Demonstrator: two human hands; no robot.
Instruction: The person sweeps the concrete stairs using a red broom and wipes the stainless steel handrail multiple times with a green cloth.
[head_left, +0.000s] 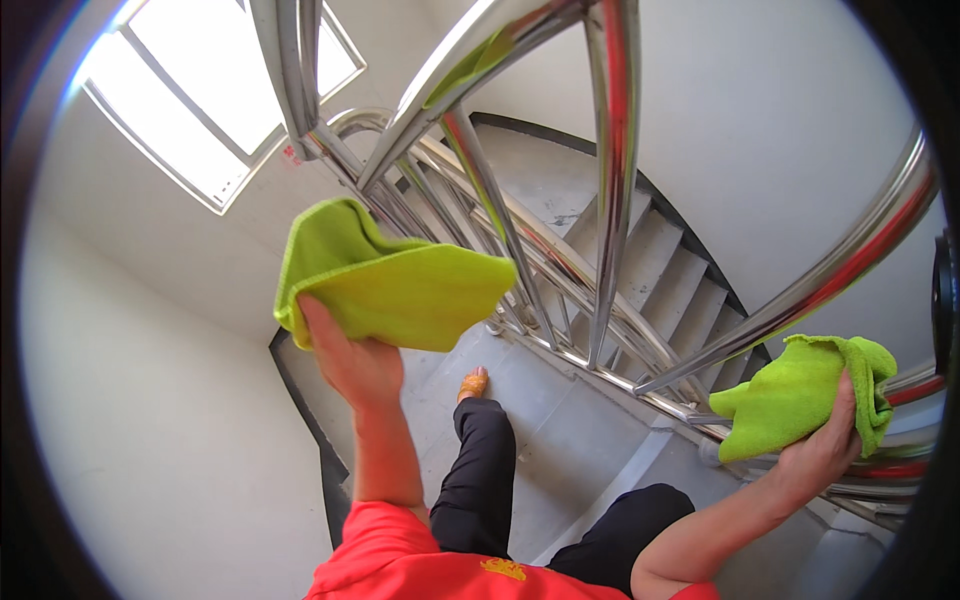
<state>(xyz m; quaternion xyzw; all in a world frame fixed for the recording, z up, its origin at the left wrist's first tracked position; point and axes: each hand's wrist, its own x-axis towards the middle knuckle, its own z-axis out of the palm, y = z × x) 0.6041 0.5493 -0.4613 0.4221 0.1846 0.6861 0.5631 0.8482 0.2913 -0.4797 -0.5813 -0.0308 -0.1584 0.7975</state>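
Note:
A green cloth is in my left hand, which is raised left of the stainless steel railing. The cloth is partly folded, and its right tip lies in front of a railing bar; whether it touches the metal I cannot tell. My right hand grips another green cloth, bunched up, at the lower right beside the railing's steel tubes. The cloths hide most of the fingers of both hands.
Concrete stairs run down behind the railing. My sandalled foot stands on the grey floor. A white wall with a dark base strip rises at the left, below a bright window.

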